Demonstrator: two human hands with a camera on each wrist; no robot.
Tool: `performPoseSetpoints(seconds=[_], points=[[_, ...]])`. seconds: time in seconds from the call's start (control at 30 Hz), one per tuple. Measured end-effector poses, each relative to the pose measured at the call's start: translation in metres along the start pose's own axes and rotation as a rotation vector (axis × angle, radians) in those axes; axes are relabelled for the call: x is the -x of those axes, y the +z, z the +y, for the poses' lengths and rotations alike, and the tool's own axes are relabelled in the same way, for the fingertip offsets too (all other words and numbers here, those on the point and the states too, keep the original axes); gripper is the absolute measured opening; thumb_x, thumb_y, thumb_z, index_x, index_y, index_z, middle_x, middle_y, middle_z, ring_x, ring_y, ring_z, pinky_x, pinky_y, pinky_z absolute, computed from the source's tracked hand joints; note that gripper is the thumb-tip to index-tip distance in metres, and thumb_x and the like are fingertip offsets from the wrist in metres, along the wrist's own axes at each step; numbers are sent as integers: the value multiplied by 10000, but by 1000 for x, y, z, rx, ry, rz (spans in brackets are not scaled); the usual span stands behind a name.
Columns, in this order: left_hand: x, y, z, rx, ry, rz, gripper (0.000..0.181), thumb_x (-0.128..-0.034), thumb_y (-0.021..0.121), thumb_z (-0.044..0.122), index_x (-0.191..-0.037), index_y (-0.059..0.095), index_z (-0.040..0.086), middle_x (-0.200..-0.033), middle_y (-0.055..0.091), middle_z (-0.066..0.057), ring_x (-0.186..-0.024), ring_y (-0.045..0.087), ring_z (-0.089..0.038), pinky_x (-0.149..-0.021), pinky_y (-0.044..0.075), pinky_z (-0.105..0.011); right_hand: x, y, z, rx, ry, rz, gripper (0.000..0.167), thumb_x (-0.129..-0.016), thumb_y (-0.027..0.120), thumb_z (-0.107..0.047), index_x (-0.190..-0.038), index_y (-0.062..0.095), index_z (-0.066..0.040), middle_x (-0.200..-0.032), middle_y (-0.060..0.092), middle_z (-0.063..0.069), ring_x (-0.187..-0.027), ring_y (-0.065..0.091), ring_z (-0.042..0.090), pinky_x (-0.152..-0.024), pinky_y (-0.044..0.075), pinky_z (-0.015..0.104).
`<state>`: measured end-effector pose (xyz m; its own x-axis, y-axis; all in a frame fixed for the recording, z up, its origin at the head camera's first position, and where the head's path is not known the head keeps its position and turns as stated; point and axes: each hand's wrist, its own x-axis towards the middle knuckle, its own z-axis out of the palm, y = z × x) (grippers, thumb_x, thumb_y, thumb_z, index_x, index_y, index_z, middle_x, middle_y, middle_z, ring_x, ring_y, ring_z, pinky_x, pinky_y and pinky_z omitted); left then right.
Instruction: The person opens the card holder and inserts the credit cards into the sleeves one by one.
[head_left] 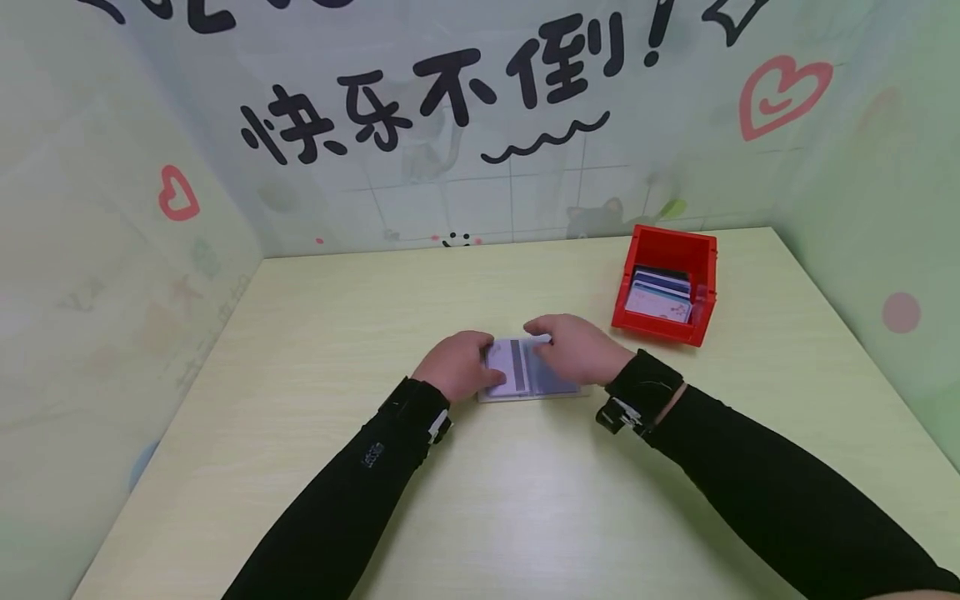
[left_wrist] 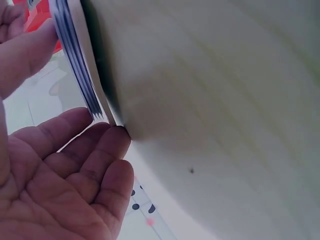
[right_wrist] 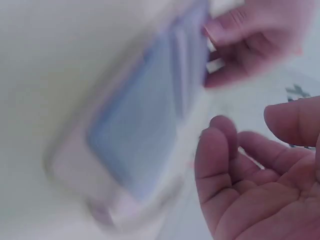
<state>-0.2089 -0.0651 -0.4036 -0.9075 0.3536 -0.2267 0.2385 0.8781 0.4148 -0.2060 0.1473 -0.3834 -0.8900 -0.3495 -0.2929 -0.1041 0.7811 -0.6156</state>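
Observation:
An opened card holder [head_left: 557, 383] with clear sleeves lies on the table, a pale card with a dark stripe showing on its left side. My left hand [head_left: 459, 364] holds its left edge, thumb on the face and fingers along the rim. Several thin layers of the holder [left_wrist: 75, 60] show edge-on in the left wrist view. Over the right half hovers my right hand [head_left: 581, 348], thumb and fingers apart. In the right wrist view that hand [right_wrist: 265, 190] has nothing between its fingers, and the holder [right_wrist: 135, 120] looks blurred.
A red box [head_left: 658, 328] stands at the back right of the table, several cards [head_left: 660, 300] leaning inside it. Printed wall panels [head_left: 450, 200] border the table [head_left: 360, 317] at the back and both sides.

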Motion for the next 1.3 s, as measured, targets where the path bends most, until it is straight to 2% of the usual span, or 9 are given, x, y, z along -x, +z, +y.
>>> performPoseSetpoints(seconds=[0.13,0.23,0.4,0.5,0.6,0.7,0.87,1.07,1.3], points=[[1,1,1,-5,-5,2,574,-929,816,324,-1405,640,57,-1187,707,-64,-1000,609,-219,-997,531,-374,10,-30,9,-89,36,74,432,-1083,574,-246,-1495,579,-118,-1449,625,119,-1301,595,329,-1078,547,492],[1,2,1,-10,-3,7,598,-931,812,322,-1433,624,56,-1251,704,-72,-1038,611,-220,-1041,523,-381,16,-52,21,-100,38,159,396,-1079,589,-257,-1443,611,-104,-1382,664,137,-1224,637,326,-1005,583,467],[2,1,2,-8,6,8,611,-941,800,308,-1455,605,42,-1319,696,-88,-1071,619,-221,-1072,515,-390,22,-86,44,-30,81,302,396,-1025,670,-218,-1378,624,-44,-1314,677,192,-1168,630,368,-1001,574,510],[3,0,2,-7,13,12,599,-947,789,310,-1449,607,39,-1308,694,-85,-1058,614,-218,-1049,523,-385,22,-100,59,60,119,335,440,-1002,696,-204,-1386,605,-7,-1313,657,231,-1162,598,409,-1016,560,559],[4,1,2,-17,14,19,605,-957,770,345,-1461,599,57,-1353,674,-79,-1078,620,-224,-1027,536,-391,20,-108,72,169,163,317,519,-975,732,-216,-1414,581,17,-1325,636,261,-1177,560,444,-1031,537,608],[5,2,1,-43,12,22,659,-962,745,411,-1508,566,88,-1505,595,-99,-1245,618,-260,-1098,511,-439,14,-111,84,264,207,274,602,-914,797,-212,-1420,574,26,-1298,643,264,-1175,542,453,-1020,529,635],[6,4,-1,-85,14,20,753,-950,730,498,-1572,503,138,-1678,404,-149,-1552,388,-364,-1235,359,-566,-1,-110,105,445,218,216,574,-813,861,-190,-1304,657,25,-1138,715,221,-1108,569,439,-1003,487,665],[7,5,-1,-88,20,19,790,-941,740,513,-1589,478,144,-1691,377,-158,-1579,326,-395,-1249,321,-587,-14,-106,120,578,212,175,371,-801,831,-203,-1109,731,-21,-939,763,125,-1037,597,393,-1038,424,698],[10,2,2,-98,19,13,791,-940,745,511,-1588,479,144,-1682,398,-147,-1574,340,-383,-1245,328,-576,-17,-105,124,608,219,150,324,-810,829,-216,-1052,722,-29,-893,757,108,-1020,606,391,-1077,390,719]])
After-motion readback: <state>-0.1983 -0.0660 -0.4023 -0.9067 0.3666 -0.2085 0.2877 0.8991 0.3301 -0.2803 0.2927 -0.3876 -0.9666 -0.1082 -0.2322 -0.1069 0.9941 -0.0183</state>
